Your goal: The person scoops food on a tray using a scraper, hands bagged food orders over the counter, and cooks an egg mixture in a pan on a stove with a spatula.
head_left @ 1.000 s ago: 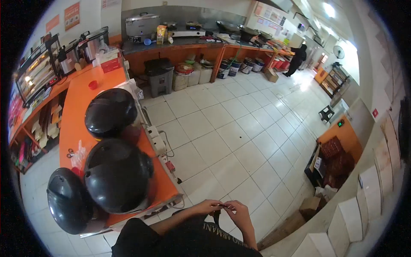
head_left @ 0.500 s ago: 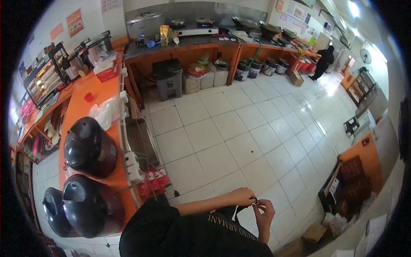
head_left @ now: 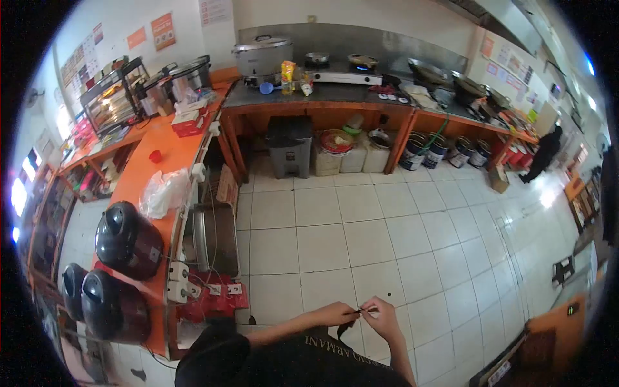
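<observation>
In front of my black shirt, my left hand [head_left: 336, 314] is closed with its fingers pinched on a thin black strap [head_left: 346, 326]. Facing it, my right hand [head_left: 380, 316] also pinches the dark strip, and the fingertips of both hands nearly meet. Part of the strap hangs down below the left fingers. Its full length and its ends are hidden by my hands and shirt.
Left, an orange counter [head_left: 173, 151] bears black rice cookers [head_left: 129, 242] and a plastic bag [head_left: 162, 193]. Along the back are a stove [head_left: 345, 79], a grey bin [head_left: 289, 149] and paint buckets [head_left: 435, 151]. A person in dark clothes [head_left: 543, 155] stands far right.
My view has turned left, so the room appears shifted to the right. Both hands stay together on the black strap, now held more level with each other.
</observation>
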Demonstrator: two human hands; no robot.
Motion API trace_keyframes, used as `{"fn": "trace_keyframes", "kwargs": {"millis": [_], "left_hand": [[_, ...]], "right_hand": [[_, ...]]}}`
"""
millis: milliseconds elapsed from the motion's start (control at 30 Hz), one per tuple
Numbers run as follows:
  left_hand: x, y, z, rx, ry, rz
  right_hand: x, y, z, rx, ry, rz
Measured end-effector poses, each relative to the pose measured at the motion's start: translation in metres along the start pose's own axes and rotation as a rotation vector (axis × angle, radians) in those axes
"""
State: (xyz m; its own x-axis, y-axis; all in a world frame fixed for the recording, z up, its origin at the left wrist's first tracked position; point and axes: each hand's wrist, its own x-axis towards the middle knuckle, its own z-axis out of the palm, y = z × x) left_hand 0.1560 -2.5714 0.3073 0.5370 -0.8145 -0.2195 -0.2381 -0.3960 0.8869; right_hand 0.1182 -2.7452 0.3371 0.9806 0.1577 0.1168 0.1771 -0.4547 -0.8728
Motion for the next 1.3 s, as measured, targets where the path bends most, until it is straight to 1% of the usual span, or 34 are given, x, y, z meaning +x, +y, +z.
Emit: {"fn": "trace_keyframes", "kwargs": {"millis": [33, 67, 100, 133, 167, 267, 333, 400, 433, 467, 500, 533, 600, 667, 700, 733, 800, 833, 900, 933, 967, 1000, 1067, 1100, 1167, 1200, 1233, 1267, 1300], "left_hand": [[0.004, -0.01, -0.007, -0.072, 0.059, -0.072], [0.01, -0.018, -0.015, -0.141, 0.119, -0.139], [0.016, -0.022, -0.023, -0.15, 0.144, -0.141], [0.02, -0.024, -0.031, -0.178, 0.225, -0.188], [0.026, -0.029, -0.04, -0.201, 0.305, -0.233], [0.062, -0.046, -0.078, -0.202, 0.388, -0.211], [0.095, -0.049, -0.114, -0.16, 0.377, -0.197], [0.131, -0.05, -0.158, -0.117, 0.351, -0.182], [0.151, -0.047, -0.181, -0.075, 0.29, -0.145], [0.172, -0.042, -0.202, -0.035, 0.223, -0.106], [0.192, -0.036, -0.223, -0.041, 0.207, -0.106], [0.212, -0.027, -0.242, 0.014, 0.185, -0.077], [0.251, -0.016, -0.266, 0.068, 0.138, -0.049], [0.29, -0.01, -0.284, 0.122, 0.085, -0.036], [0.307, -0.012, -0.292, 0.191, 0.043, -0.004], [0.32, -0.013, -0.301, 0.197, 0.029, -0.005], [0.343, -0.005, -0.323, 0.206, -0.011, -0.026], [0.37, -0.047, -0.315, 0.258, 0.013, 0.009], [0.399, -0.068, -0.332, 0.231, -0.006, 0.036], [0.413, -0.074, -0.346, 0.203, -0.015, 0.063], [0.424, -0.069, -0.362, 0.211, 0.008, 0.019], [0.437, -0.069, -0.379, 0.217, 0.02, 0.029], [0.465, -0.071, -0.413, 0.238, 0.073, -0.037], [0.478, -0.074, -0.43, 0.177, 0.127, -0.008], [0.503, -0.08, -0.467, 0.157, 0.166, -0.037], [0.513, -0.082, -0.487, 0.118, 0.191, -0.065], [0.52, -0.086, -0.508, 0.164, 0.2, 0.022], [0.525, -0.089, -0.525, 0.172, 0.2, 0.012], [0.527, -0.091, -0.538, 0.184, 0.293, -0.054]], "right_hand": [[0.021, 0.004, -0.003, -0.085, -0.058, -0.114], [0.042, 0.008, -0.005, -0.089, -0.084, -0.127], [0.063, 0.012, -0.005, -0.03, -0.183, -0.138], [0.084, 0.017, -0.003, 0.031, -0.277, -0.147], [0.103, 0.023, -0.002, 0.049, -0.325, -0.108], [0.167, 0.037, -0.011, -0.012, -0.397, -0.153], [0.206, 0.044, -0.024, -0.027, -0.403, -0.152], [0.246, 0.045, -0.04, -0.116, -0.334, -0.112], [0.265, 0.053, -0.05, -0.116, -0.335, -0.101], [0.283, 0.064, -0.062, -0.102, -0.278, -0.113], [0.301, 0.071, -0.074, -0.086, -0.216, -0.123], [0.313, 0.074, -0.086, -0.082, -0.21, -0.103], [0.335, 0.074, -0.112, 0.036, -0.045, -0.029], [0.355, 0.1, -0.131, 0.05, -0.009, -0.017], [0.364, 0.11, -0.137, 0.129, 0.039, 0.057], [0.373, 0.122, -0.143, 0.208, 0.087, 0.127], [0.394, 0.149, -0.146, 0.235, 0.098, 0.132], [0.407, 0.156, -0.149, 0.254, 0.082, 0.181], [0.436, 0.181, -0.159, 0.232, 0.021, 0.253], [0.455, 0.194, -0.165, 0.227, 0.026, 0.246], [0.479, 0.198, -0.172, 0.165, -0.018, 0.208], [0.504, 0.201, -0.182, 0.1, -0.066, 0.168], [0.56, 0.2, -0.209, 0.084, -0.098, 0.106], [0.589, 0.199, -0.22, 0.068, -0.151, 0.067], [0.651, 0.2, -0.242, 0.031, -0.231, -0.006], [0.683, 0.201, -0.252, 0.04, -0.231, -0.022], [0.715, 0.201, -0.258, 0.041, -0.18, -0.086], [0.745, 0.203, -0.264, 0.043, -0.128, -0.143], [0.779, 0.214, -0.269, 0.139, -0.108, -0.114]]}}
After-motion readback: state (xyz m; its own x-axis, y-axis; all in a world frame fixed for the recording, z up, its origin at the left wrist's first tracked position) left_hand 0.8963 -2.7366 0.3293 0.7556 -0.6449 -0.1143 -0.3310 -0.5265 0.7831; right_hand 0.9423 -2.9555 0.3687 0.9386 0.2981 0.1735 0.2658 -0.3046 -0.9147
